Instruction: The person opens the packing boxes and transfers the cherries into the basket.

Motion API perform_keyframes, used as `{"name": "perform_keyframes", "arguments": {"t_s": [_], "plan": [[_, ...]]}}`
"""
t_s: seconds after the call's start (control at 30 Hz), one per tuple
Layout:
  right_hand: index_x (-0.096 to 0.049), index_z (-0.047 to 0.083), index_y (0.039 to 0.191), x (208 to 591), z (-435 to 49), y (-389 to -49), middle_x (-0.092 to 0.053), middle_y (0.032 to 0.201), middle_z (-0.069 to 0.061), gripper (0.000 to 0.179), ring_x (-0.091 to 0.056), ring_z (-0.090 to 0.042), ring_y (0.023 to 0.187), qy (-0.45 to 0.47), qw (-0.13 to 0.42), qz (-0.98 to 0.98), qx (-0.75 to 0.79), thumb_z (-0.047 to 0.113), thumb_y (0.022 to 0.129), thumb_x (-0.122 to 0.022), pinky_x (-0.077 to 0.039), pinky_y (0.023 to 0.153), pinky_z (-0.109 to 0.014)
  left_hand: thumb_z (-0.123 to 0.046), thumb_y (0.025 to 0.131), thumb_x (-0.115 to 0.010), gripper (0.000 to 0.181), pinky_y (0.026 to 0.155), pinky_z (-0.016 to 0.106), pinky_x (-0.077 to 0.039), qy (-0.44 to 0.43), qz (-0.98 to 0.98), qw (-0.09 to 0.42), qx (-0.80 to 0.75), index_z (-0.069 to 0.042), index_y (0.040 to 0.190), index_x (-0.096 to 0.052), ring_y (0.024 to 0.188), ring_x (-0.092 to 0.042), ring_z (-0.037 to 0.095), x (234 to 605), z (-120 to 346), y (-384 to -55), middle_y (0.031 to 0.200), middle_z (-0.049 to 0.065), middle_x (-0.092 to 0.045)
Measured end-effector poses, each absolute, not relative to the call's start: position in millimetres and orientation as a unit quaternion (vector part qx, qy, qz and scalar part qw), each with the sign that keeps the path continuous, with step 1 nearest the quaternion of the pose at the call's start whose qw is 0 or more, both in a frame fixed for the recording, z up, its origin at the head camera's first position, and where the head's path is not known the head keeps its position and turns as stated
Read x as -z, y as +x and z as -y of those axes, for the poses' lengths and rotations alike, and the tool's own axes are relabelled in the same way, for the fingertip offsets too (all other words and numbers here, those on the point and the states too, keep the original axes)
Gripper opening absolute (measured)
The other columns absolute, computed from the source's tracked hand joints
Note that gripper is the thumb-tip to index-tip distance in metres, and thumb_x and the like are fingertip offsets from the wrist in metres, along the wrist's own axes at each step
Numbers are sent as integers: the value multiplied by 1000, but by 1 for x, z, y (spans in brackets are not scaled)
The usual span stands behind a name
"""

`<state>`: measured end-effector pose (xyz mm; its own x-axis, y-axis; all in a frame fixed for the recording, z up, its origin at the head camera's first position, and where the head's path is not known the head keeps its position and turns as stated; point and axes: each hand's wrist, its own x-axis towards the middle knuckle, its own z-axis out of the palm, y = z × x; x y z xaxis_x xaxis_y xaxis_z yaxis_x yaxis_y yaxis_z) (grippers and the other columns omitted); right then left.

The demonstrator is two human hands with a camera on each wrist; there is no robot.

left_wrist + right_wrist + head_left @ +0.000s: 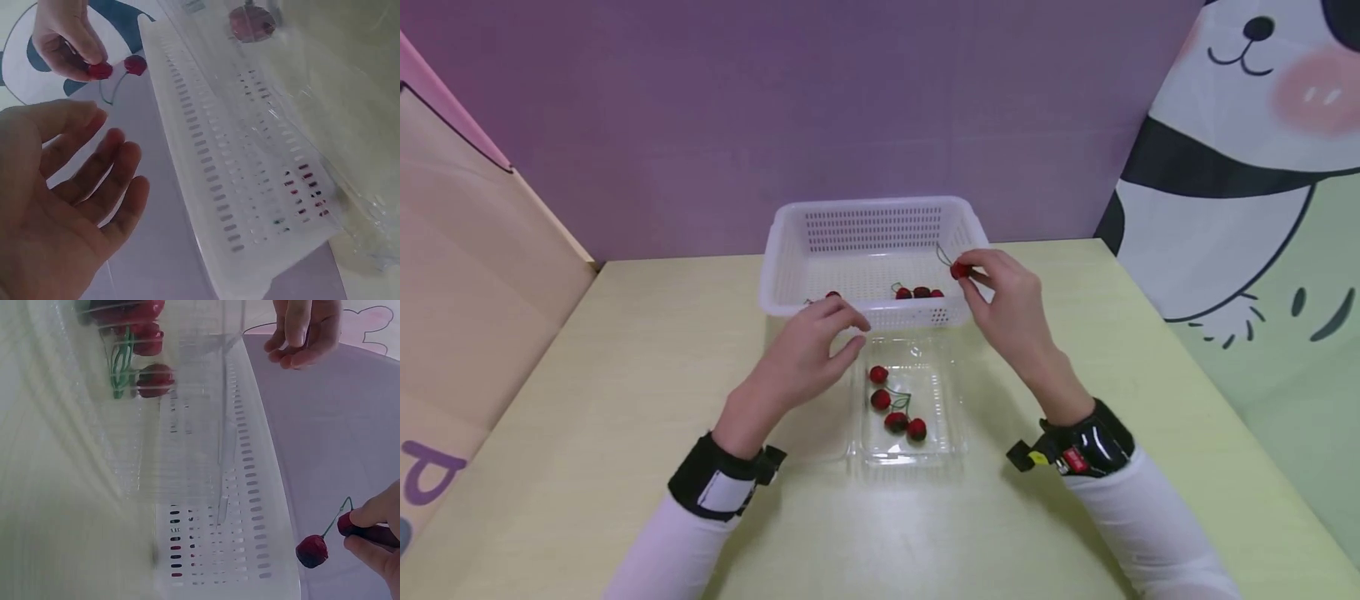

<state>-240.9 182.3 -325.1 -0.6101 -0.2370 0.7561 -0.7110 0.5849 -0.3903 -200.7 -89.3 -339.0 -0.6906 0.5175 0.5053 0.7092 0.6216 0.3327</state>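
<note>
My right hand [1011, 312] pinches a red cherry [959, 270] between thumb and fingertips over the right front of the white basket. In the right wrist view, a second cherry [312, 551] dangles from it by a joined green stem. Relaxed and holding nothing, my left hand [805, 354] hovers near the basket's front rim, its fingers slightly bent and apart. Below, between both hands, several cherries [881, 400] with green stems lie in a clear plastic box [936, 392], mostly toward its left and front.
Behind the clear box stands the white slotted basket [872, 205], with several cherries [922, 292] partly hidden by its front wall. A clear flap [816, 433] spreads left of the box. The pale table [662, 333] meets a purple backdrop [775, 100] at the back.
</note>
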Motion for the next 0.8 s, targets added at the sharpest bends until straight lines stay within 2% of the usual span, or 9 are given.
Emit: {"name": "perform_keyframes", "arguments": {"t_s": [0.43,0.6,0.8], "plan": [[-67,-8,101,332,-189,-251,-65,101,-14,21,-65,-27,96,244,309,849,-351,-16,82,-70,-51,82,-23,-11,89,-71,17,82,18,-44,-450,871,58,190,-12,106,-69,93,-59,10,337,66,-178,103,-5,-60],[-67,-8,101,335,-191,-254,-64,101,-14,20,-65,-27,97,226,296,862,-344,-13,83,-71,-52,82,-25,-11,90,-72,20,87,21,-43,-479,863,29,155,-12,110,-70,99,-58,13,340,54,-169,107,-2,-61],[-67,-8,100,338,-193,-257,-63,99,-15,18,-65,-29,95,212,289,868,-344,-14,83,-70,-52,81,-27,-12,94,-67,22,94,21,-40,-487,867,-5,105,-12,115,-70,108,-57,14,347,44,-161,115,-1,-60]]}}
